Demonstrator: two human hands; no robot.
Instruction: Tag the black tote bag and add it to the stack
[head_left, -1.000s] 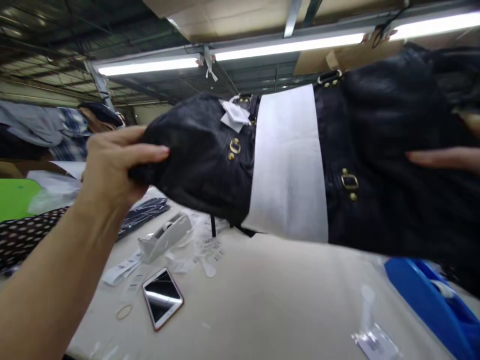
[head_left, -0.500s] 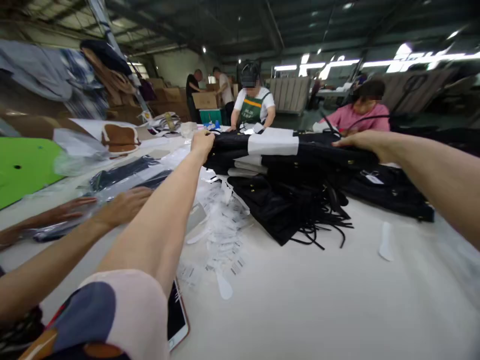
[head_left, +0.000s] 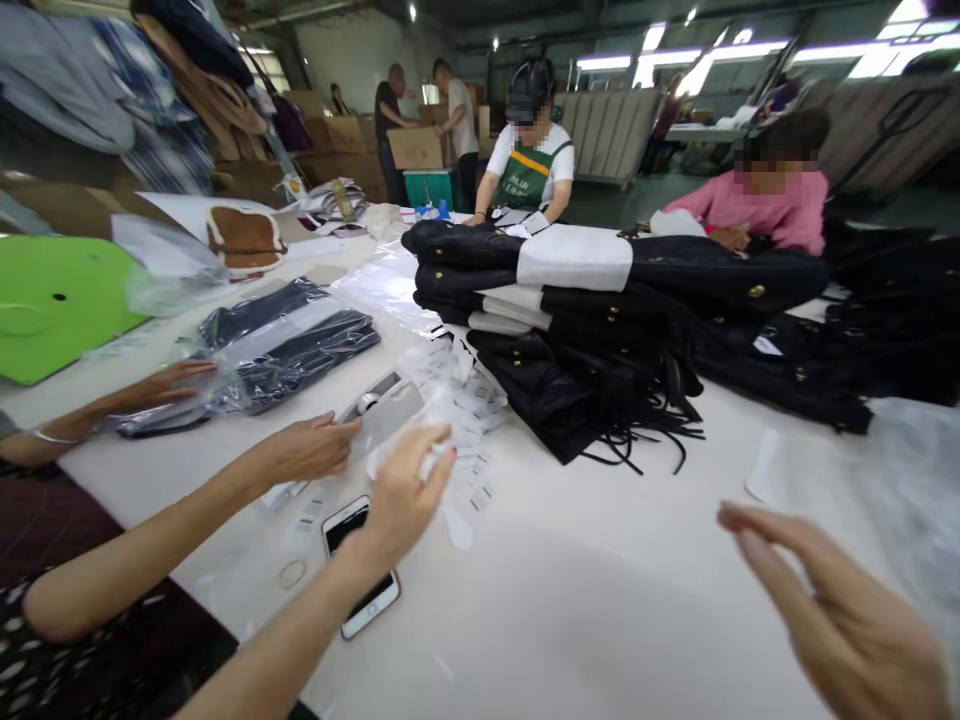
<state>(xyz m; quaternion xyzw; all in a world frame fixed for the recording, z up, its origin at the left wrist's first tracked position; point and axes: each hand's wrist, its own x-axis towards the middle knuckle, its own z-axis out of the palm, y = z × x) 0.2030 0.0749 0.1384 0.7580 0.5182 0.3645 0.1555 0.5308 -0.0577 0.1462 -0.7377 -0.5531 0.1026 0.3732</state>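
My left hand [head_left: 405, 495] hovers over the table's left part, empty, fingers loosely apart. Beneath and around it are a phone [head_left: 379, 595] and a scatter of small white labels [head_left: 480, 440]. At the lower right my right hand [head_left: 840, 610] is also empty, its fingers extended, close to a small white paper strip [head_left: 763, 465]. Beyond both hands stands a stack of folded black garments [head_left: 570, 325], with brass-coloured snaps and dangling black cords. A white sheet [head_left: 574, 258] is draped over the top garment. Neither hand touches the stack.
At left a co-worker's hands [head_left: 315, 447] are by a grey card and a bagged dark garment [head_left: 300, 350]. A green board [head_left: 64, 305] lies farther left. More black garments [head_left: 795, 370] and clear plastic [head_left: 911, 480] are on the right. Co-workers [head_left: 529, 165] stand across the table.
Both my hands have let go of the top black garment and drawn back toward me; it now lies on the stack. The co-worker's nearer hand has moved right to the grey card.
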